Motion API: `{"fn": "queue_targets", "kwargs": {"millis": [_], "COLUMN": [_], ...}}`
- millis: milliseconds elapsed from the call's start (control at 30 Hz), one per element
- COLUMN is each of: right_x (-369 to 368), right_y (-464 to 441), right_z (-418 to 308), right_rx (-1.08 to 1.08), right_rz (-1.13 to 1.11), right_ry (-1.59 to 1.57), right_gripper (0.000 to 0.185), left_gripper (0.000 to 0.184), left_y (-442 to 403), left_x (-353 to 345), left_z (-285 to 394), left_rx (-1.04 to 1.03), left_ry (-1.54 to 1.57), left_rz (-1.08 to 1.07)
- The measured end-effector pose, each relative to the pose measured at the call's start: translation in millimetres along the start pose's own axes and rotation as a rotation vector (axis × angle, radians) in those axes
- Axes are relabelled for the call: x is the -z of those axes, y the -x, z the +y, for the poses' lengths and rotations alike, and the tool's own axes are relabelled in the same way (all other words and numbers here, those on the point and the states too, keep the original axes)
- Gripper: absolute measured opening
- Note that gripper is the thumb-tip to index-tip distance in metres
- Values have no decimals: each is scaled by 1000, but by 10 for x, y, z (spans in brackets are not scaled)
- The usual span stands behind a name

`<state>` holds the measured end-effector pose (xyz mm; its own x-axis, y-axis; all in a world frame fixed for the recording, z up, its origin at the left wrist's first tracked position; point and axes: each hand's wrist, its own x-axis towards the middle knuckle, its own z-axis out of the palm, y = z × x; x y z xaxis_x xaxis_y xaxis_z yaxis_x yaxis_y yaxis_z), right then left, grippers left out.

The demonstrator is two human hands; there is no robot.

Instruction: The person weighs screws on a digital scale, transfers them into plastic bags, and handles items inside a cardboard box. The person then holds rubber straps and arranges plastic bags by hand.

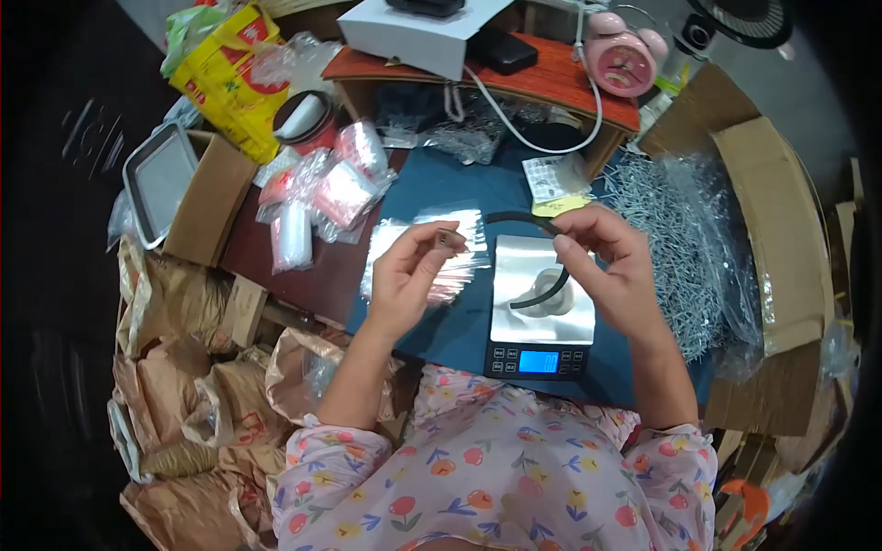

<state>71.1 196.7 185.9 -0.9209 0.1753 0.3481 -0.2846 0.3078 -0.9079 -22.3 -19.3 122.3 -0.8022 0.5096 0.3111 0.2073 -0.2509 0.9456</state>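
Note:
My right hand point(608, 262) pinches a thin black bendy strip point(516, 218), tube or band I cannot say. One end points left and the other curls down over the digital scale point(514, 323). The scale has a silver plate and a lit blue display. Thumb and fingertips of my left hand point(409, 275) close on a small brownish, metallic-looking piece point(446, 240), too small to name. Beneath and beside that hand, a stack of clear plastic bags point(467, 262) lies on the blue mat point(432, 335).
A big heap of screws point(657, 243) fills the right side, next to a cardboard box point(776, 248). Packed plastic bundles point(344, 193) lie at left. A red-brown shelf point(560, 78) carries a pink alarm clock point(625, 60). Brown paper bags point(175, 386) stand at lower left.

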Motion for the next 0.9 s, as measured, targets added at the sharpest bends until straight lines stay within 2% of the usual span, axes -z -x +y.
{"fn": "queue_targets", "kwargs": {"millis": [167,333,900], "right_x": [-257,-359,-437], "right_y": [-73,-76,-46], "right_z": [-102,-97,-174], "right_rx": [149,169,211], "right_rz": [-65,-102,-120], "right_ry": [61,26,141], "right_gripper": [13,13,15], "left_gripper": [32,29,31], "left_y": [285,365,367], "left_x": [46,69,44], "left_z": [77,191,175], "left_rx": [-5,-28,-61], "left_ry": [35,35,86], "left_rz": [99,167,147]}}
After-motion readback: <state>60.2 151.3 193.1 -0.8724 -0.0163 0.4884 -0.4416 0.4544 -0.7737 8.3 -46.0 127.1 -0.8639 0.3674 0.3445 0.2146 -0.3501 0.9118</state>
